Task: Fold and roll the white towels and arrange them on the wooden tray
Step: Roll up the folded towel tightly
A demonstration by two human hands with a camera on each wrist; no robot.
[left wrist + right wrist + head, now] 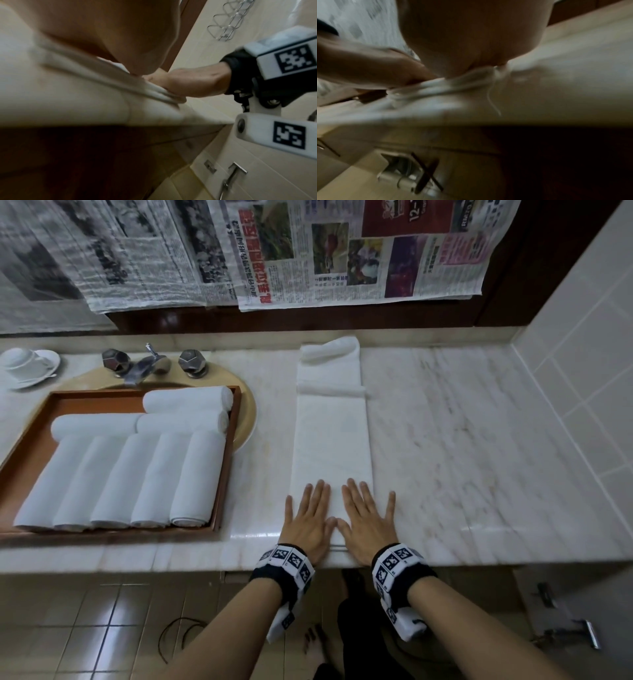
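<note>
A white towel (331,436), folded into a long narrow strip, lies on the marble counter (462,440) and runs away from me; its far end is bunched. My left hand (310,518) and right hand (368,517) lie flat side by side on its near end, fingers straight and spread. In the left wrist view the towel's layered edge (161,94) shows under the right hand (193,82). In the right wrist view the towel's edge (436,86) is blurred beneath both palms. At the left, the wooden tray (226,460) holds several rolled white towels (137,477).
The tray sits over a sink with a metal tap (150,364) behind it. A white cup and saucer (29,366) stand at the far left. Newspaper (308,251) hangs on the wall above. A tiled wall (589,371) bounds the counter on the right.
</note>
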